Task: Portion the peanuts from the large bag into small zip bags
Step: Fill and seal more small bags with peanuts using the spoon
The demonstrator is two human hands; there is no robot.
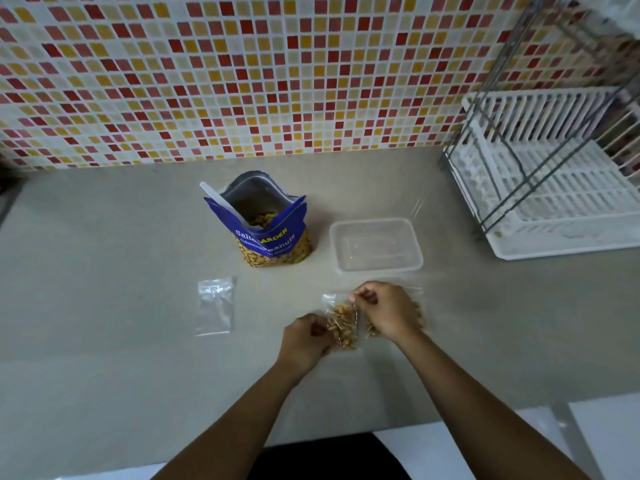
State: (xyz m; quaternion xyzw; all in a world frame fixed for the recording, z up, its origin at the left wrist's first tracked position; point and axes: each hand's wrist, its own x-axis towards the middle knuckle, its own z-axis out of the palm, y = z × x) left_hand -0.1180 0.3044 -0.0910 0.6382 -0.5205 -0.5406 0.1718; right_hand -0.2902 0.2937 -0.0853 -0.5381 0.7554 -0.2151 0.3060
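Observation:
A large blue peanut bag (268, 233) stands open on the counter, a white scoop handle (216, 199) sticking out of its mouth. In front of it, a small zip bag filled with peanuts (343, 323) is held between both hands. My left hand (304, 337) pinches its near edge and my right hand (384, 311) pinches its far edge. A second filled zip bag (420, 315) lies partly hidden under my right hand. An empty small zip bag (214, 304) lies flat to the left.
A clear plastic container (375, 245), with nothing in it, sits right of the large bag. A white dish rack with a metal frame (540, 181) fills the right back corner. A mosaic tile wall (242, 74) runs behind the beige counter (104, 341).

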